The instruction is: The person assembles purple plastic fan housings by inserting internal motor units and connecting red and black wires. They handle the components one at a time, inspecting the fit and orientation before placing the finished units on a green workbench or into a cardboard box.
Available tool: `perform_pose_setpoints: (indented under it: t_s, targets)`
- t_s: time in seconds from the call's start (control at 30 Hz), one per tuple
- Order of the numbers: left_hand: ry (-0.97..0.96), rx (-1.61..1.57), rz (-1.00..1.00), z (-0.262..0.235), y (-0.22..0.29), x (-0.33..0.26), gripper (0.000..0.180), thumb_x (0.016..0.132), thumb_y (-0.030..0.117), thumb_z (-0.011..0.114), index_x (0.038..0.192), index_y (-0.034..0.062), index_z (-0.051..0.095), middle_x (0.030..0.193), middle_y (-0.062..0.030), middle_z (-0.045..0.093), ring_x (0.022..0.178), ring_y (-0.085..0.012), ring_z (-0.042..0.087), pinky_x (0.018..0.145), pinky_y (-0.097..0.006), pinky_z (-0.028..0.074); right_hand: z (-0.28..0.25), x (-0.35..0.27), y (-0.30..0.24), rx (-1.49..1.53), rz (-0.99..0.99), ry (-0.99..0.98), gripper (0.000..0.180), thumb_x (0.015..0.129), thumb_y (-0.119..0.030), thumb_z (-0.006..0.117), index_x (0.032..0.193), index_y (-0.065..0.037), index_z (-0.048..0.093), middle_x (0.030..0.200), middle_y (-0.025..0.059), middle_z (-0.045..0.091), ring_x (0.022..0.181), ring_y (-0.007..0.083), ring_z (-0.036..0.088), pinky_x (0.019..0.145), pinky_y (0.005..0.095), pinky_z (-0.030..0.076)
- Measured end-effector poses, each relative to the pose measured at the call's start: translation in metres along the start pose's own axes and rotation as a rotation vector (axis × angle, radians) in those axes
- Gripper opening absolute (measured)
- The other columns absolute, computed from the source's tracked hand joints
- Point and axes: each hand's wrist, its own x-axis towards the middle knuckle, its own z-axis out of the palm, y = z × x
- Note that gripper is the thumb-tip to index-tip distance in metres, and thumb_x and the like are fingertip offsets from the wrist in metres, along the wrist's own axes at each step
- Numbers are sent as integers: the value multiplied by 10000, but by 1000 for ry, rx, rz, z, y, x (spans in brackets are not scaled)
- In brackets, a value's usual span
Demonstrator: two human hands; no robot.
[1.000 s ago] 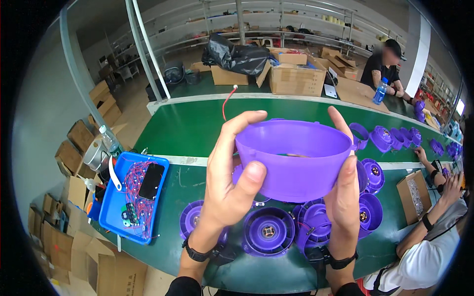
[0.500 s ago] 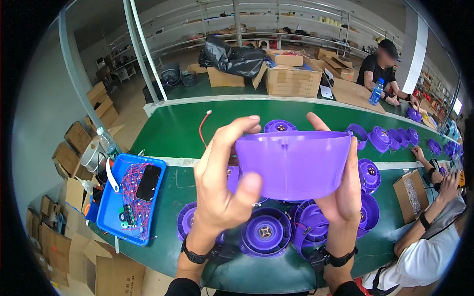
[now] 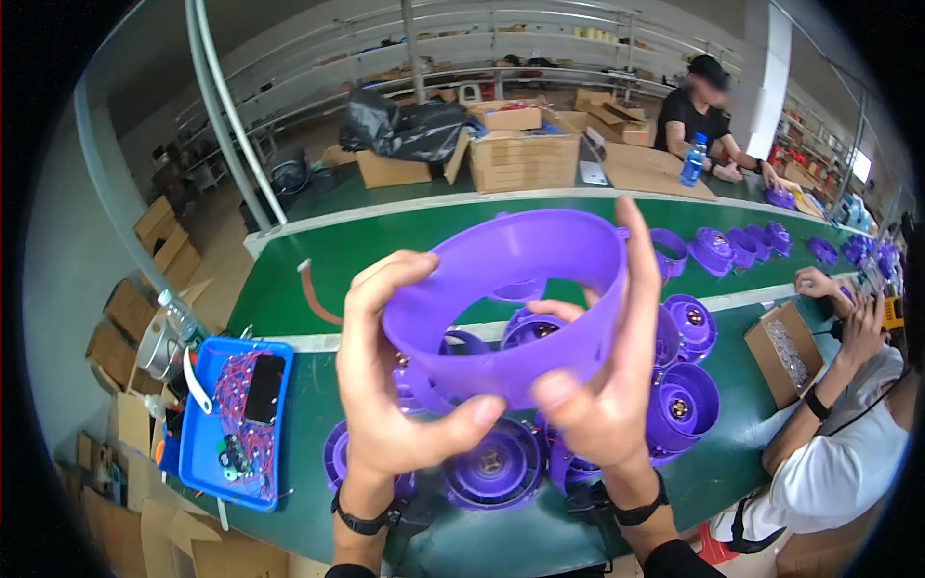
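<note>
Above the green surface point(image 3: 405, 241), in front of our chest, we hold a purple plastic ring-shaped shell point(image 3: 511, 299) tipped so that we look through its open middle. Our left hand point(image 3: 395, 395) is closed around its left rim, thumb pressed under the lower edge and fingers curled over the top. Our right hand point(image 3: 607, 385) clamps the right side, thumb on the outer wall, one finger hooked inside.

The shell looks thin and smooth, and we judge that a hard squeeze from both sides could flex it out of round. Our hold rests mostly on fingertips, so a slip could drop it onto the purple housings point(image 3: 674, 405) packed together just below, knocking them or scuffing parts. A red wire point(image 3: 310, 294) lies loose on the surface beyond.

At lower left a blue tray point(image 3: 198, 453) holds tangled red wires, a small circuit board and a dark phone. Stacked brown cardboard boxes point(image 3: 525, 154) sit across the far surface beside a black plastic bag point(image 3: 405, 125). A small open carton point(image 3: 785, 352) of tiny pale parts rests at right, near a co-worker's forearm. More flattened cardboard piles up on the floor at left. A blue bottle point(image 3: 692, 161) stands by another seated person; we can make out no labels or signs.
</note>
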Motion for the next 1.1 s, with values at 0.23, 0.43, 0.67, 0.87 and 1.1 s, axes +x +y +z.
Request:
perform_pose_setpoints:
  t_s: [0.23,0.43,0.67,0.87,1.1]
  targets:
    - [7,295,115,2,4,-2,773,634,439,830,1186,-28,555,1166,-225,576,1093,-340,578,954,-424,455,-21,4,4,-373,-134,-161,1294,602,-412,908,1534,-34,95,1430,213,378,1241,295,489,964,375,444]
    - [-40,442,46,4,12,-2,674,740,538,765,1025,-59,637,882,-186,668,793,-277,674,704,-337,521,-29,6,6,-366,-4,-172,1107,707,-391,840,1511,27,204,1459,291,352,1344,392,405,1097,433,351]
    - [-37,551,101,7,17,-8,499,1009,334,436,948,-87,697,672,-132,666,499,-173,608,491,-281,437,-39,13,-4,-357,-13,-274,1128,682,-399,844,1512,11,200,1470,286,326,1383,394,350,1129,433,306]
    - [149,436,199,11,10,-12,439,1007,312,464,1107,-83,627,900,-184,661,570,-151,587,493,-237,440,-41,14,4,21,191,-213,888,800,-282,805,1462,-8,280,1325,151,481,1129,189,580,939,353,493]
    - [165,428,-36,10,10,-6,993,736,761,642,1301,-39,482,1320,-215,479,968,-256,613,796,-334,516,-32,13,3,368,333,-165,870,823,-185,768,1496,-29,240,1353,157,439,1276,223,445,1082,371,343]
